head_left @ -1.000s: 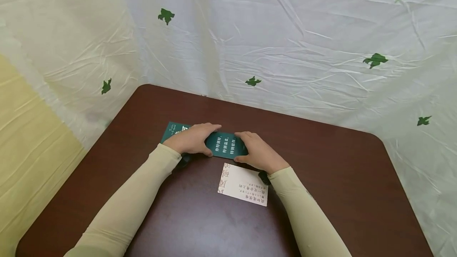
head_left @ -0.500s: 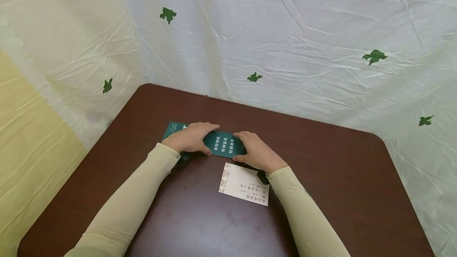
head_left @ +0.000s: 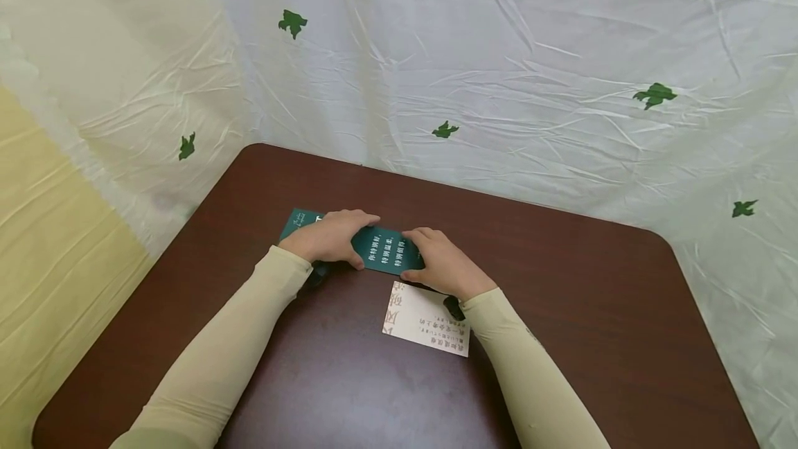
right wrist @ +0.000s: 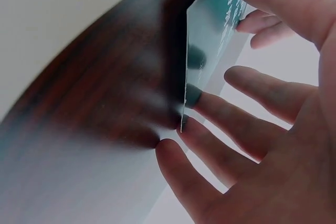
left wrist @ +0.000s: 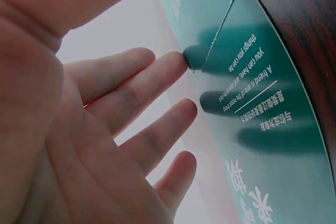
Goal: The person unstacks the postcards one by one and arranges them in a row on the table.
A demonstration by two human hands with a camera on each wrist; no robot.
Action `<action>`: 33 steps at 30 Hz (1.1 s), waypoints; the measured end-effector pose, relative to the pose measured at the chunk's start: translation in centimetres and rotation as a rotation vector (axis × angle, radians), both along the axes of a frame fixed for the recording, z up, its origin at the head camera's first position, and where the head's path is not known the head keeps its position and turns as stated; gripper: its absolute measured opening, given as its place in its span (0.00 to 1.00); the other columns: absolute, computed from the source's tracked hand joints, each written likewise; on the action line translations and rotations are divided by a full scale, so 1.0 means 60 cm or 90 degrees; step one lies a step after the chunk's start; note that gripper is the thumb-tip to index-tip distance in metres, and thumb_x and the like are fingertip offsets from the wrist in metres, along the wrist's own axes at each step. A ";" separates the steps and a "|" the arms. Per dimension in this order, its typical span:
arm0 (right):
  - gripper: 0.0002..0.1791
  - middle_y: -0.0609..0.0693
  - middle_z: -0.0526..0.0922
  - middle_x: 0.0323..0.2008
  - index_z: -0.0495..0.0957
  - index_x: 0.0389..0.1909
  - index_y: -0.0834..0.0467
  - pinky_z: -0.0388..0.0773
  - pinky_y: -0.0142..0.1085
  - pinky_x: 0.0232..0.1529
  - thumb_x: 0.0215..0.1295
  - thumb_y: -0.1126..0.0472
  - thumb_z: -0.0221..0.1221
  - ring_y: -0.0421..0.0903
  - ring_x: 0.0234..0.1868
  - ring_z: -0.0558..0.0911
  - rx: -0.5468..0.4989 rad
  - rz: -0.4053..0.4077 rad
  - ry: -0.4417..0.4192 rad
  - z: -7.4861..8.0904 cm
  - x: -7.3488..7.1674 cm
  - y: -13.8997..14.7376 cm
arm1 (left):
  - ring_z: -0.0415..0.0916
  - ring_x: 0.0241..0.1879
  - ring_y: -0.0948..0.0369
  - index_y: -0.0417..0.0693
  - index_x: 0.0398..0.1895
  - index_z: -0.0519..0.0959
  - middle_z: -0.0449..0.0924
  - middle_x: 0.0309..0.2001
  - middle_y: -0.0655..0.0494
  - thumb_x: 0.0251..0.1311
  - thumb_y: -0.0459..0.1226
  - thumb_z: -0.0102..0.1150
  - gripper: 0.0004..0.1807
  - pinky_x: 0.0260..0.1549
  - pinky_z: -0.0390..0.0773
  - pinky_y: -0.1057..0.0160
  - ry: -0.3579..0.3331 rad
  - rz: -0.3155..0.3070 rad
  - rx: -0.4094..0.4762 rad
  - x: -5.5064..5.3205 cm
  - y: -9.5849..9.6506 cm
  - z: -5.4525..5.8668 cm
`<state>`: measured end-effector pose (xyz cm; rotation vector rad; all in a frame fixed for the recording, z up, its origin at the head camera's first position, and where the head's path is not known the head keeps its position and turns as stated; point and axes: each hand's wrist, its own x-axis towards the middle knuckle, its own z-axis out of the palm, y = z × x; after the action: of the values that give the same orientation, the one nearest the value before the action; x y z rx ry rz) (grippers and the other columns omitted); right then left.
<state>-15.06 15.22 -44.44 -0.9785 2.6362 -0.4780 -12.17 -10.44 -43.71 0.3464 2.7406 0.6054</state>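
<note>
Both hands hold a dark green card (head_left: pixel 385 251) with white writing, near the middle of the table. My left hand (head_left: pixel 329 235) spans its left end, thumb at the near edge and fingers at the far edge. My right hand (head_left: pixel 444 262) grips the right end the same way; in the right wrist view the card's edge (right wrist: pixel 187 56) lies against its fingertips (right wrist: pixel 190 97). A second green card (head_left: pixel 298 220) lies partly hidden beneath my left hand. In the left wrist view this second card (left wrist: pixel 278 145) meets the held one along a slanted seam.
A pale card (head_left: pixel 418 314) with brownish writing lies nearer me, partly covered by the right wrist and its dark camera (head_left: pixel 454 307). The brown table (head_left: pixel 561 283) has rounded far corners. White cloth (head_left: pixel 530 54) with green prints hangs behind it.
Both hands have shifted slightly left, carrying the held green card with them. Less of the second green card shows past my left hand. The pale card stays where it was on the table.
</note>
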 end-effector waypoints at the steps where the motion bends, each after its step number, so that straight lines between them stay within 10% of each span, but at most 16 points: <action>1: 0.45 0.57 0.71 0.78 0.67 0.81 0.59 0.74 0.50 0.75 0.68 0.50 0.74 0.56 0.76 0.70 0.001 0.001 0.001 0.001 0.000 -0.001 | 0.67 0.77 0.47 0.54 0.86 0.62 0.67 0.81 0.49 0.58 0.46 0.82 0.54 0.76 0.69 0.40 0.000 0.000 -0.001 0.000 0.000 0.001; 18: 0.46 0.56 0.68 0.80 0.65 0.82 0.57 0.73 0.52 0.76 0.69 0.47 0.72 0.58 0.79 0.68 -0.029 -0.107 -0.024 0.006 -0.035 -0.021 | 0.62 0.80 0.46 0.49 0.86 0.62 0.66 0.82 0.47 0.59 0.50 0.78 0.54 0.79 0.62 0.38 0.019 -0.084 0.008 -0.086 -0.046 0.014; 33: 0.47 0.55 0.74 0.76 0.70 0.79 0.58 0.76 0.53 0.73 0.63 0.43 0.76 0.58 0.77 0.73 -0.037 -0.111 0.056 -0.017 0.036 0.063 | 0.71 0.75 0.47 0.47 0.82 0.67 0.76 0.73 0.48 0.62 0.53 0.76 0.48 0.77 0.66 0.41 0.146 -0.276 0.033 -0.050 0.006 -0.003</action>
<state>-12.92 18.97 -45.47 -0.8068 2.8158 -0.5667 -15.18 -10.08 -43.91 1.0461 2.7273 0.5428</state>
